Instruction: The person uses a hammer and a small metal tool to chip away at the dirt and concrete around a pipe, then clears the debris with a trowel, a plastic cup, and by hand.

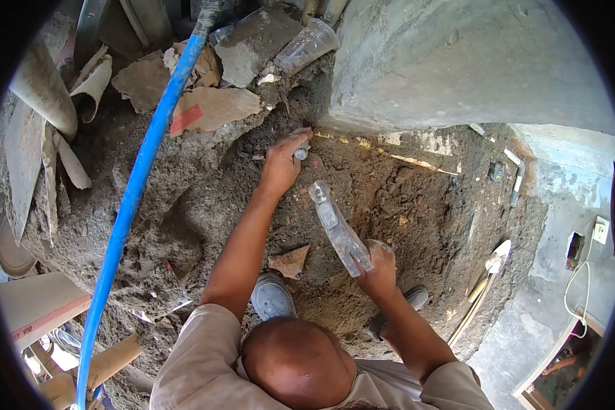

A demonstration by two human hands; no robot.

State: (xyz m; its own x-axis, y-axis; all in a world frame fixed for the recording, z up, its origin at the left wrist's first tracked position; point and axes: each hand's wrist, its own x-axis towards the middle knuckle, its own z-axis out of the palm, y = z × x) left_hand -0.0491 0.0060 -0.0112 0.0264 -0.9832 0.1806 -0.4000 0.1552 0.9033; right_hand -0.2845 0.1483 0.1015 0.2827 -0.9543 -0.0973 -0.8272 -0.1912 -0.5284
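1. Head view looks down on us crouched over dug-out dirt point(403, 205) at the foot of a concrete wall point(458, 61)
2. Our left hand point(283, 160) is stretched out to the base of that wall, fingers point(295, 142) curled shut around a chisel point(302, 150); only a short grey stub of it shows just past the knuckles, and its tip is hidden against the dirt
3. Our right hand point(379, 266) is clenched on the handle of a hammer point(338, 229); the handle runs up and away from the fingers, and the head lies beyond them, near the left wrist yet apart from the chisel
4. The hammer looks blurred, so we cannot tell its exact outline
5. A blue hose point(137, 191) crosses the rubble well to the side of the left fingers
6. A crushed plastic cup point(307, 44) lies on the debris beyond the left fingers
7. Our grey shoe point(272, 295) rests on the dirt between our two forearms
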